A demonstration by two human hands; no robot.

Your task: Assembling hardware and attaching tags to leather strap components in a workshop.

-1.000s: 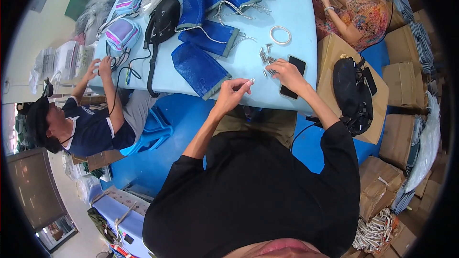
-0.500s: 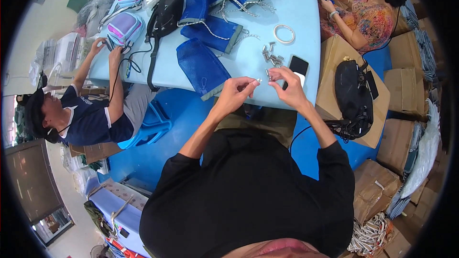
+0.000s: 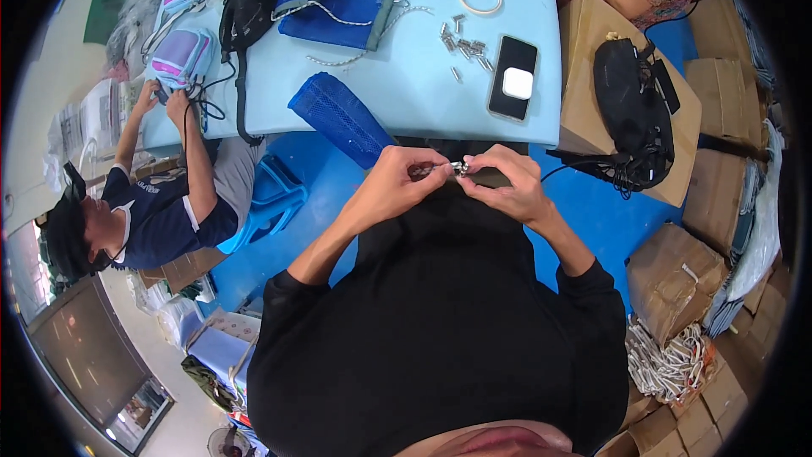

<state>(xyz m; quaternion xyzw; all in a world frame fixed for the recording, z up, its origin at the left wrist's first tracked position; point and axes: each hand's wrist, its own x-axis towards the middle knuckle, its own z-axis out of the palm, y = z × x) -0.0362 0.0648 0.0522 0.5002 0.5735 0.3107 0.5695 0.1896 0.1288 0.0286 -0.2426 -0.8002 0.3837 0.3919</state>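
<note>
While both hands meet near the centre of the frame, just below the near edge of the pale blue counter [image 3: 410,114], a small silvery metal piece [image 3: 461,167] sits in the narrow gap between their fingertips. The left hand [image 3: 402,182] comes in from the left with its fingers drawn close, thumb and forefinger pinched on a pale cord [image 3: 436,172] whose end points right, toward the metal piece. The right hand [image 3: 509,186] comes from the opposite side, its thumb below and its forefinger above, the fingers narrow and holding the metal piece at their tips. The fingers cover so much that I cannot tell whether the cord's end is inside the piece or only against it. A blue mesh bag [image 3: 341,117] slants from the counter's edge, left of centre, down to the left hand, its lower end partly hidden there. Above the right hand, in the upper middle of the frame, loose metal pieces [image 3: 479,46] lie scattered on the counter, well apart from the fingers. To their right rests a dark phone [image 3: 512,54] with a white rounded case [image 3: 518,83] on top, and above them lies a white ring [image 3: 482,12]. Another blue bag [image 3: 338,27] with a flecked drawcord lies flat in the upper left part of the counter.
</note>
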